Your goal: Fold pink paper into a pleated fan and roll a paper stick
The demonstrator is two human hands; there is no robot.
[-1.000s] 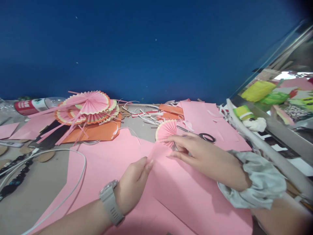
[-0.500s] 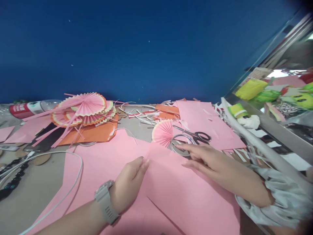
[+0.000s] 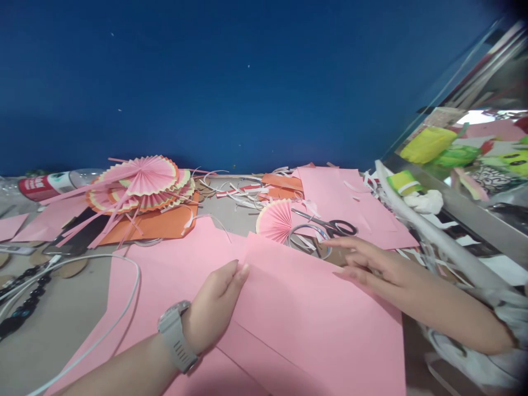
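Note:
My left hand [image 3: 214, 305], with a grey watch on the wrist, pinches the left edge of a large pink sheet [image 3: 325, 313] between thumb and fingers. More pink paper [image 3: 165, 280] lies beneath it. Over the sheet's upper right edge is my right hand [image 3: 371, 269], its fingers apart and holding nothing. Just beyond its fingertips lies a round roll of tape [image 3: 293, 241]. A pleated pink paper fan [image 3: 275, 221] rests beside the roll, and black-handled scissors [image 3: 330, 224] lie behind it.
Pleated rosettes [image 3: 150, 179] sit on orange paper [image 3: 165, 224] at the back left, near a bottle [image 3: 47, 186]. A white cable [image 3: 134, 297] curves across the left side. Paper strips and pink sheets [image 3: 338, 192] lie at the back; yellow and green items [image 3: 429, 145] are at the right.
My right hand has moved right, away from the tape roll, and its fingers look more spread. The upper pink sheet has shifted slightly under my left hand, which keeps its pinch.

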